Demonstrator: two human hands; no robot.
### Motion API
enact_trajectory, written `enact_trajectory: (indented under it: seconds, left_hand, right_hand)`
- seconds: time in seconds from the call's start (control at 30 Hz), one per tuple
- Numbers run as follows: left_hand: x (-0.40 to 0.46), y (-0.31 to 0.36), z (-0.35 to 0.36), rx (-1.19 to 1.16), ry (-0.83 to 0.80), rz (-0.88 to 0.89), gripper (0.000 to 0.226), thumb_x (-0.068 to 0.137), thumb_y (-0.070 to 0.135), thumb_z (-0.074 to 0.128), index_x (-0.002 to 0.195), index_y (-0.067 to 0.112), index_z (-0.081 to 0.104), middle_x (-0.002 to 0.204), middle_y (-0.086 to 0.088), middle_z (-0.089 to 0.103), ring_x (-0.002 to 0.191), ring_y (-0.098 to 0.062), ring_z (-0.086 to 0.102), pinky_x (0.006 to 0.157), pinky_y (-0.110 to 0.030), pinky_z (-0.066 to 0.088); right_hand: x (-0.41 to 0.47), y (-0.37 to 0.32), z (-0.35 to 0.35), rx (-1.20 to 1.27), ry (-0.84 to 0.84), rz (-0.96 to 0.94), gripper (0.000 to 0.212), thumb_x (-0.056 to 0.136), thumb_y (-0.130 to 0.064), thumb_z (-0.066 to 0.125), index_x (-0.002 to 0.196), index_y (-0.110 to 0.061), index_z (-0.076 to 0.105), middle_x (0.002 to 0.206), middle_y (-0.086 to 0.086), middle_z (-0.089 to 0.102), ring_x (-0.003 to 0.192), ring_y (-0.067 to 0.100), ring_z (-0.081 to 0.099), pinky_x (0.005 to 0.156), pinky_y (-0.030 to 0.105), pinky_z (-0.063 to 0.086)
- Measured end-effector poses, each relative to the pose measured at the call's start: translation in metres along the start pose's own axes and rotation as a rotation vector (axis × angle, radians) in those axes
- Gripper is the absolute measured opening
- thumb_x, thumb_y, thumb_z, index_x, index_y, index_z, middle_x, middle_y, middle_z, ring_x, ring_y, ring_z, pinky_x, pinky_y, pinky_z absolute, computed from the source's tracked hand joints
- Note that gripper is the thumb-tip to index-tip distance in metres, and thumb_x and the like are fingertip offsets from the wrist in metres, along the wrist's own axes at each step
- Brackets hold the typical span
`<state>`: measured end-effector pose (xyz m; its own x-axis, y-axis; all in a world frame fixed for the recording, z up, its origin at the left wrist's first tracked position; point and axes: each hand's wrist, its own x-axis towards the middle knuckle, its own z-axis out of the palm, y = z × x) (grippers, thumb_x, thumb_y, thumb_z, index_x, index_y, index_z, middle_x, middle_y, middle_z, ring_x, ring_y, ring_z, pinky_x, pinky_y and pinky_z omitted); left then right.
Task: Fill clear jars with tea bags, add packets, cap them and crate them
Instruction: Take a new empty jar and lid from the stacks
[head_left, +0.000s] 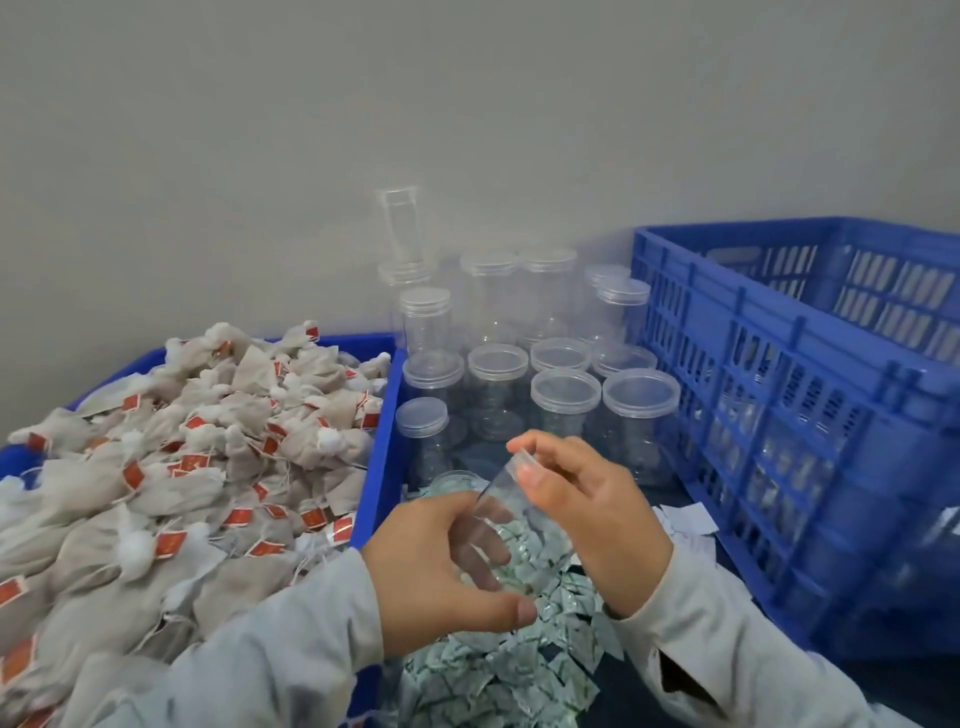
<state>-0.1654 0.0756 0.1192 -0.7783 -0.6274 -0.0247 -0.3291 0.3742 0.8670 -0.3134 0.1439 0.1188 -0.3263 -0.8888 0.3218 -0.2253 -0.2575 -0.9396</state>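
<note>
My left hand (441, 566) grips a clear empty jar (511, 525), tilted with its mouth up and to the right. My right hand (587, 512) pinches the jar's clear lid (522, 462) at the mouth. Beneath both hands lies a heap of small white-and-green packets (498, 675). At the left, beige tea bags (171, 478) with red tags fill a blue bin (384, 467). Several clear capped jars (563, 395) stand behind my hands, against the wall.
A tall blue slatted crate (779, 415) stands at the right, with jars faintly visible through its slats. One narrow clear jar (400, 223) is stacked on another at the back. A grey wall closes off the far side. A few white packets (685, 519) lie by the crate.
</note>
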Motion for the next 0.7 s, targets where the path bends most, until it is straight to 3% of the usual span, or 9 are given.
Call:
enact_trajectory:
  seconds: [0.13,0.27,0.33,0.4,0.43,0.5,0.57,0.63,0.7]
  left_hand:
    - [-0.003,-0.001,-0.003,-0.52,-0.513,0.034,0.059,0.061,0.024,0.077,0.11,0.002,0.052,0.087,-0.009,0.067,0.073,-0.025,0.067,0.06,-0.03,0.054]
    - [-0.002,0.0,-0.004,-0.738,-0.879,0.072,0.059,0.074,0.036,0.073,0.121,0.007,0.05,0.1,-0.01,0.065,0.088,-0.022,0.067,0.072,-0.033,0.054]
    - [-0.002,-0.002,-0.007,-0.703,-0.827,0.026,0.059,0.072,0.039,0.073,0.117,0.008,0.052,0.096,-0.01,0.066,0.083,-0.022,0.068,0.07,-0.033,0.053]
    - [-0.002,-0.003,-0.009,-0.536,-0.583,-0.04,0.063,0.062,0.04,0.077,0.11,0.006,0.053,0.087,-0.007,0.068,0.074,-0.021,0.067,0.065,-0.03,0.053]
    - [-0.003,-0.004,-0.011,-0.335,-0.393,-0.047,0.069,0.055,0.044,0.077,0.11,0.009,0.052,0.083,0.001,0.069,0.071,-0.017,0.066,0.064,-0.029,0.052]
    - [-0.008,0.0,-0.013,0.32,-0.076,0.047,0.085,0.045,0.068,0.063,0.117,0.024,0.047,0.082,0.023,0.061,0.072,0.002,0.059,0.071,-0.02,0.048]
    - [-0.011,0.007,-0.012,0.777,0.086,0.174,0.091,0.044,0.082,0.041,0.125,0.041,0.034,0.082,0.036,0.043,0.074,0.013,0.047,0.07,-0.005,0.036]
    - [-0.01,0.009,-0.01,0.775,0.109,0.164,0.089,0.046,0.083,0.04,0.126,0.046,0.029,0.081,0.037,0.038,0.073,0.017,0.041,0.065,0.001,0.029]
    - [-0.009,0.007,-0.01,0.772,0.11,0.181,0.085,0.049,0.079,0.047,0.125,0.046,0.03,0.084,0.036,0.04,0.076,0.016,0.044,0.068,0.0,0.032]
  right_hand:
    - [-0.01,-0.016,-0.004,0.192,-0.184,-0.135,0.027,0.064,-0.043,0.063,0.089,-0.036,0.072,0.084,-0.004,0.052,0.078,0.005,0.054,0.075,0.018,0.043]
    - [-0.002,-0.031,-0.017,0.161,-0.422,-0.302,0.052,0.065,-0.065,0.069,0.106,-0.033,0.069,0.098,0.008,0.054,0.091,0.012,0.055,0.082,0.022,0.044]
    - [0.005,-0.027,-0.026,0.092,-0.446,-0.235,0.071,0.06,-0.073,0.067,0.118,-0.031,0.06,0.106,0.007,0.056,0.098,0.01,0.057,0.084,0.022,0.045]
    - [0.011,-0.019,-0.036,-0.064,-0.468,-0.083,0.078,0.053,-0.071,0.07,0.119,-0.034,0.053,0.111,0.008,0.056,0.1,0.015,0.06,0.083,0.026,0.05]
    - [0.012,-0.016,-0.04,-0.147,-0.492,-0.004,0.071,0.054,-0.064,0.068,0.117,-0.035,0.053,0.11,0.01,0.057,0.098,0.019,0.061,0.082,0.029,0.052]
    - [0.013,-0.014,-0.045,-0.234,-0.532,0.128,0.061,0.057,-0.063,0.057,0.113,-0.039,0.054,0.103,0.01,0.059,0.082,0.015,0.063,0.071,0.026,0.053]
    - [0.012,-0.012,-0.046,-0.311,-0.526,0.188,0.061,0.06,-0.071,0.05,0.112,-0.039,0.055,0.095,0.014,0.063,0.07,0.016,0.059,0.061,0.025,0.048]
    - [0.012,-0.013,-0.047,-0.378,-0.521,0.168,0.06,0.068,-0.071,0.048,0.115,-0.034,0.054,0.08,0.002,0.067,0.063,0.015,0.058,0.058,0.026,0.047]
    - [0.011,-0.018,-0.049,-0.434,-0.55,0.128,0.051,0.072,-0.059,0.052,0.119,-0.037,0.051,0.074,-0.012,0.064,0.061,0.006,0.056,0.061,0.022,0.047]
